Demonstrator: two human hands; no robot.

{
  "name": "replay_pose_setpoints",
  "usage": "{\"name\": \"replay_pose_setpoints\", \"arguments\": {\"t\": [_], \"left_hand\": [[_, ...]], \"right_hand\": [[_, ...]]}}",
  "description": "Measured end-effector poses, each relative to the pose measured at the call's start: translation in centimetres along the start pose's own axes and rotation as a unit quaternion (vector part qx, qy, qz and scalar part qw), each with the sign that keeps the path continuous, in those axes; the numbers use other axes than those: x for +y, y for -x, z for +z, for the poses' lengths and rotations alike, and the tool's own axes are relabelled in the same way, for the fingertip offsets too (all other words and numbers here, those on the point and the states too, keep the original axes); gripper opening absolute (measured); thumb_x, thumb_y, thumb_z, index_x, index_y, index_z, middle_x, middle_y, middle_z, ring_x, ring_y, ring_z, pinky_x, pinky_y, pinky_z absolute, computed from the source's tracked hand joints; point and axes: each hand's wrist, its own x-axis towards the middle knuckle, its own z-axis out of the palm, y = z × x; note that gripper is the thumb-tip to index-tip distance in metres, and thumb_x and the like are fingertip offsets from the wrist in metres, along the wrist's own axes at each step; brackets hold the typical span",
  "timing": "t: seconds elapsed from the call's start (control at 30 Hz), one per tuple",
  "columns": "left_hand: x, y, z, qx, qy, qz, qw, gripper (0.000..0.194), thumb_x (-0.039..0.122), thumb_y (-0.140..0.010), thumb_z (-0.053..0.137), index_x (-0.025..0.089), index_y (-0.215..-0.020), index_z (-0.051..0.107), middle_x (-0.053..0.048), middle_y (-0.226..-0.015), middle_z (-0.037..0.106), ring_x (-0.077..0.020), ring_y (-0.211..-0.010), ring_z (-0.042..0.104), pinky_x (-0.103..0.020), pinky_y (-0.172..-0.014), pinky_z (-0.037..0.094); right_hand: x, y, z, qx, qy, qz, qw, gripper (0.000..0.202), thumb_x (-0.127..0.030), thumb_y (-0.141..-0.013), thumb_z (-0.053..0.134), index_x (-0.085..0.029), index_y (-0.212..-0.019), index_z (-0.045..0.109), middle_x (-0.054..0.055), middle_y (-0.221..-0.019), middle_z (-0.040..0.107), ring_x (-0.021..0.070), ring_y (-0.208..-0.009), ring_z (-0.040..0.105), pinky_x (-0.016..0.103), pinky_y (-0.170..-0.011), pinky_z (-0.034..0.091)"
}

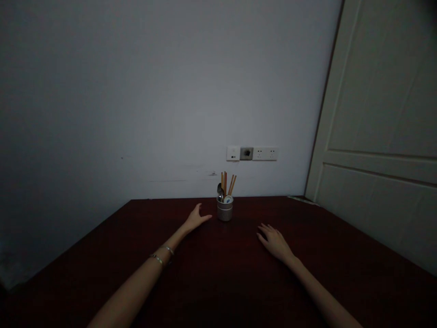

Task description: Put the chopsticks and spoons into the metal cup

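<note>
A grey cylindrical holder (225, 211) stands upright near the back of the dark red table (218, 273). Several wooden chopsticks (225, 182), dark metal spoons (220, 190) and a white spoon-like piece (228, 199) stick up out of it. Just left of the holder, not touching it, my left hand (197, 218) is open, thumb and fingers spread apart, with nothing in it. My right hand (275, 242) lies palm down on the table to the right and nearer to me, open and holding nothing.
Behind the table is a pale wall (170, 114) with a row of sockets (251, 153) just above the holder. A light panelled door (382, 136) borders the right side. A thin pale strip (302, 200) lies at the table's back right corner.
</note>
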Motion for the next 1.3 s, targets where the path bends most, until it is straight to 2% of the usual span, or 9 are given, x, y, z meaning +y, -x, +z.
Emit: {"name": "replay_pose_setpoints", "arguments": {"t": [0.13, 0.3, 0.53, 0.63, 0.73, 0.83, 0.93, 1.07, 1.3], "left_hand": [[2.6, -2.4, 3.9, 0.001, 0.141, -0.008, 0.99, 0.103, 0.041, -0.054, 0.076, 0.01, -0.134, 0.019, -0.027, -0.135, 0.032, -0.0294, -0.124, 0.036, -0.04, -0.097, 0.034], [4.4, -4.5, 7.0, -0.01, 0.274, 0.051, 0.96, 0.09, 0.029, -0.051, 0.08, 0.013, -0.125, 0.03, -0.021, -0.125, 0.045, -0.0238, -0.113, 0.049, -0.037, -0.093, 0.04], [4.9, -5.6, 7.5, 0.014, 0.272, 0.061, 0.96, 0.057, 0.021, -0.055, 0.077, 0.013, -0.103, 0.046, -0.014, -0.108, 0.059, -0.0203, -0.099, 0.057, -0.035, -0.088, 0.043], [4.7, -5.8, 7.5, 0.028, 0.271, 0.052, 0.961, 0.055, 0.02, -0.054, 0.078, 0.013, -0.099, 0.048, -0.014, -0.106, 0.06, -0.0204, -0.098, 0.057, -0.034, -0.086, 0.043], [4.2, -5.9, 7.3, 0.039, 0.288, 0.053, 0.955, 0.058, 0.025, -0.053, 0.078, 0.012, -0.101, 0.048, -0.014, -0.105, 0.06, -0.021, -0.096, 0.058, -0.034, -0.086, 0.043], [3.7, -5.6, 6.0, 0.057, 0.297, 0.061, 0.951, 0.059, 0.03, -0.053, 0.078, 0.013, -0.101, 0.049, -0.013, -0.103, 0.061, -0.0216, -0.094, 0.058, -0.034, -0.085, 0.042], [3.2, -4.7, 3.3, 0.076, 0.298, 0.069, 0.949, 0.059, 0.032, -0.053, 0.078, 0.013, -0.101, 0.05, -0.013, -0.102, 0.061, -0.022, -0.095, 0.058, -0.033, -0.085, 0.042], [2.0, -3.1, -1.7, 0.11, 0.289, 0.069, 0.949, 0.056, 0.031, -0.055, 0.077, 0.013, -0.1, 0.05, -0.012, -0.102, 0.061, -0.0215, -0.095, 0.057, -0.033, -0.085, 0.042], [-3.1, 0.6, -10.5, 0.187, 0.241, 0.034, 0.952, 0.057, 0.027, -0.055, 0.077, 0.014, -0.103, 0.049, -0.012, -0.105, 0.059, -0.0224, -0.099, 0.056, -0.036, -0.089, 0.04]], "right_hand": [[0.2, 0.0, 0.2, 0.003, -0.003, -0.003, 1.0, 0.048, -0.04, -0.084, 0.034, -0.017, -0.121, 0.053, 0.009, -0.132, 0.047, 0.0269, -0.126, 0.035, 0.043, -0.102, 0.026], [0.5, -0.1, 0.6, 0.007, -0.01, -0.006, 1.0, 0.048, -0.041, -0.083, 0.034, -0.018, -0.12, 0.053, 0.007, -0.132, 0.046, 0.0269, -0.126, 0.035, 0.044, -0.103, 0.026], [0.2, -1.0, 0.2, 0.017, -0.033, 0.001, 0.999, 0.044, -0.037, -0.079, 0.041, -0.016, -0.114, 0.058, 0.011, -0.125, 0.053, 0.0286, -0.118, 0.044, 0.043, -0.1, 0.031], [-0.6, -2.6, -0.2, 0.027, -0.088, -0.014, 0.996, 0.045, -0.031, -0.077, 0.044, -0.012, -0.115, 0.056, 0.014, -0.121, 0.055, 0.0263, -0.114, 0.049, 0.038, -0.1, 0.034], [-2.4, -5.3, -0.1, 0.031, -0.196, -0.029, 0.98, 0.047, -0.026, -0.073, 0.048, -0.012, -0.118, 0.051, 0.013, -0.122, 0.054, 0.0228, -0.114, 0.049, 0.035, -0.101, 0.034], [-5.6, -8.3, 0.6, 0.002, -0.312, -0.042, 0.949, 0.056, -0.023, -0.068, 0.054, -0.012, -0.122, 0.046, 0.013, -0.124, 0.053, 0.0219, -0.115, 0.049, 0.037, -0.101, 0.034], [-10.1, -10.8, 1.8, -0.03, -0.418, -0.097, 0.903, 0.065, -0.021, -0.063, 0.06, -0.015, -0.125, 0.041, 0.012, -0.125, 0.051, 0.0218, -0.116, 0.048, 0.037, -0.1, 0.036], [-17.2, -13.0, 3.5, -0.046, -0.494, -0.191, 0.847, 0.071, -0.019, -0.06, 0.066, -0.018, -0.125, 0.039, 0.01, -0.125, 0.052, 0.0219, -0.114, 0.049, 0.039, -0.098, 0.036], [-29.2, -13.8, 6.4, -0.049, -0.553, -0.235, 0.798, 0.07, -0.02, -0.058, 0.07, -0.018, -0.121, 0.041, 0.008, -0.119, 0.056, 0.0222, -0.108, 0.053, 0.038, -0.095, 0.039]]}}
